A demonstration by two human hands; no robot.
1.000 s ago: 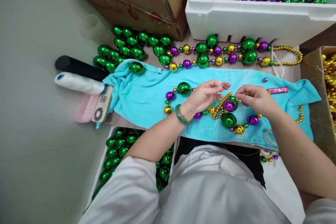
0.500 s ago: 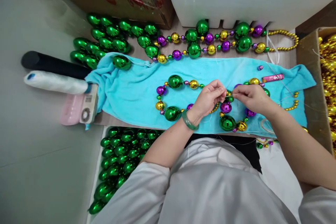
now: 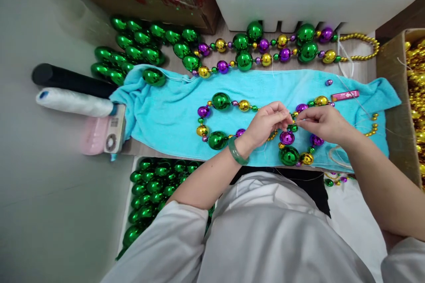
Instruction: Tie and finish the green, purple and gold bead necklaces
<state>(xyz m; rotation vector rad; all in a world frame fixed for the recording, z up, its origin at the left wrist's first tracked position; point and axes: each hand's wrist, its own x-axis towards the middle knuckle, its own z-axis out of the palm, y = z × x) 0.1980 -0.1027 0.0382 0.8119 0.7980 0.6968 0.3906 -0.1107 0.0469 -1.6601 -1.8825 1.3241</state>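
Note:
My left hand (image 3: 269, 123), a green bangle at its wrist, is closed in a pinch over the bead string; the fingertips hide what exactly they grip. Close by on the right, my right hand (image 3: 322, 123) pinches a thin pale thread (image 3: 301, 120) that runs toward the left fingertips. Beneath both hands a bead necklace (image 3: 289, 155) of green, purple and gold beads lies looped on the turquoise towel (image 3: 172, 119). A small pink box (image 3: 345, 96) and a single purple bead (image 3: 328, 82) rest on the towel beyond my right hand.
Another bead necklace (image 3: 244, 61) lies behind the towel, near a white foam box (image 3: 299, 4). Large green beads (image 3: 152, 55) cluster at left, more (image 3: 154, 185) below. A cardboard box (image 3: 398, 97) of gold beads stands right; rolls (image 3: 75, 101) lie left.
My hands have shifted very slightly to the right, still pinching close together. The whole view has moved a little; the necklace keeps nearly the same layout.

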